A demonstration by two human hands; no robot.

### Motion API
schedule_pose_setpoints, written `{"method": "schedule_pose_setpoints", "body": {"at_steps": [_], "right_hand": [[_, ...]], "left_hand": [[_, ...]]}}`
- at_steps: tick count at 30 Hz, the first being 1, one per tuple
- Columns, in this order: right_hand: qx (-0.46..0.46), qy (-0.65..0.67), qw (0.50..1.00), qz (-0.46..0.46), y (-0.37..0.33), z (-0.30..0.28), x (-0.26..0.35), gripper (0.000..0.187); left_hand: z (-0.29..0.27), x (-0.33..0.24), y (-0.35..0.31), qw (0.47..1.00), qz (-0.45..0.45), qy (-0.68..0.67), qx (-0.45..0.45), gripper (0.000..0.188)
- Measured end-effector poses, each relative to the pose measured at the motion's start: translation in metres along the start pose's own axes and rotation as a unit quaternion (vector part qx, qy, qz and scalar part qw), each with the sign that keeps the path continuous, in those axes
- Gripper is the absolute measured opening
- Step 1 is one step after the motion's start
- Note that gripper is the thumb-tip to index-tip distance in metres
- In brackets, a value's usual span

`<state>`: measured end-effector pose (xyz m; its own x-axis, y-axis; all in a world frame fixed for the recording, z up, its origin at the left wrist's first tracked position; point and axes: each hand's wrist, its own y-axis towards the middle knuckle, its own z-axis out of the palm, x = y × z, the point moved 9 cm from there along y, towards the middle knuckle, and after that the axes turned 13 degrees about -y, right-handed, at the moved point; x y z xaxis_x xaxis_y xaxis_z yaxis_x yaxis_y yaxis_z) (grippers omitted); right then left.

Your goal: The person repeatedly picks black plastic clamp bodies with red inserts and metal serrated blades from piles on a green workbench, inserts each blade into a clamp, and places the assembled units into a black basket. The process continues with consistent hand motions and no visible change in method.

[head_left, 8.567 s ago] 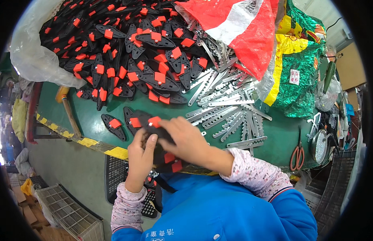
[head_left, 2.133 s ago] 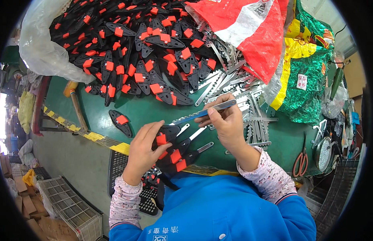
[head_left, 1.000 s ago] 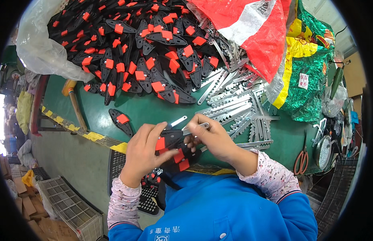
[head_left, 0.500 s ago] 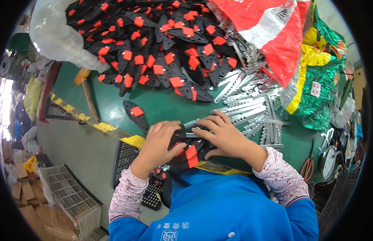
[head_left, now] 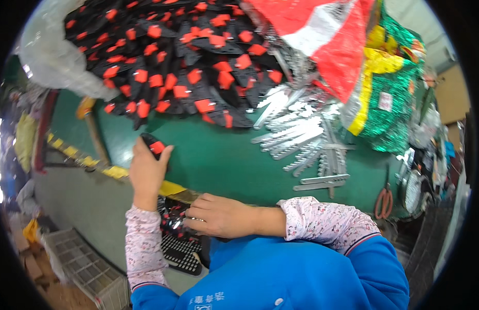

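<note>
At the table's front left, my left hand point(head_left: 148, 170) is closed round a pointed black plastic part with a red tab point(head_left: 155, 146). Lower and further right, my right hand point(head_left: 221, 216) has its fingers curled together at the front edge, a ring on one finger; its fingertips bend down and anything in them is hidden. Just below those fingers lie black-and-red parts point(head_left: 173, 219), above a black mesh seat or crate point(head_left: 181, 253). Toothed metal strips point(head_left: 301, 137) are spread on the green tabletop point(head_left: 218, 160), right of centre.
A large heap of black parts with red tabs point(head_left: 167, 77) covers the back. Clear plastic point(head_left: 53, 62), a red-and-white bag point(head_left: 332, 46) and a green-yellow bag point(head_left: 389, 98) flank it. A hammer point(head_left: 95, 132) lies left, scissors point(head_left: 384, 201) right. A wire crate point(head_left: 87, 266) stands on the floor.
My hands have parted. The left moved left and took hold of the loose black part; the right moved left and down to the front edge. The assembly they held together is out of sight.
</note>
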<state>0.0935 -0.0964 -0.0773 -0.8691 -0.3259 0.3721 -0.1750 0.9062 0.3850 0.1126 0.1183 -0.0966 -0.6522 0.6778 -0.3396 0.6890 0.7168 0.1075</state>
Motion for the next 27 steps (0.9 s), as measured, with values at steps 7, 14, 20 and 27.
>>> {"method": "schedule_pose_setpoints", "body": {"at_steps": [7, 14, 20, 27], "right_hand": [[-0.024, -0.170, 0.964, 0.202, -0.178, -0.114, -0.052, 0.051], [-0.036, -0.251, 0.898, 0.360, -0.282, -0.146, -0.076, 0.052], [-0.138, -0.233, 0.890, 0.366, -0.197, -0.124, -0.124, 0.025], [-0.206, -0.213, 0.876, 0.380, -0.174, -0.168, -0.112, 0.016]], "left_hand": [[0.014, -0.044, -0.027, 0.973, 0.137, -0.164, 0.089, 0.058], [0.011, -0.118, -0.073, 0.920, 0.248, -0.281, 0.116, 0.066], [0.014, -0.161, -0.096, 0.895, 0.294, -0.299, 0.154, 0.064], [0.019, -0.157, -0.111, 0.889, 0.269, -0.313, 0.197, 0.065]]}}
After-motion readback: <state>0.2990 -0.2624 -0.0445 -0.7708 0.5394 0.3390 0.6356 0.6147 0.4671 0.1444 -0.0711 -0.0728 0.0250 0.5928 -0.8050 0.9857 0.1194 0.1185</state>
